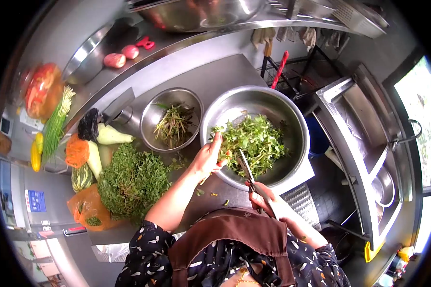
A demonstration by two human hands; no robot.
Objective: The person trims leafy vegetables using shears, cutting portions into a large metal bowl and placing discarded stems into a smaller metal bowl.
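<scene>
My left hand (pixel 207 160) is closed on a few stems of leafy greens at the near left rim of a large steel bowl (pixel 298 115). My right hand (pixel 269 200) grips a pair of scissors (pixel 246 168) by the handles, its blades pointing into the bowl. Cut leafy greens (pixel 259 138) are heaped inside, just beyond the blade tips. To the left, a smaller steel bowl (pixel 151 106) holds trimmed stems (pixel 173 126). A big pile of uncut leafy greens (pixel 129 179) lies on the counter left of my left forearm.
Left of the pile are an orange plastic bag (pixel 88 208), a striped squash (pixel 83 178) and pale long vegetables (pixel 114 135). A cleaver (pixel 119 104) stands behind them. Above runs a steel shelf (pixel 177 44); a sink (pixel 361 115) is at the right.
</scene>
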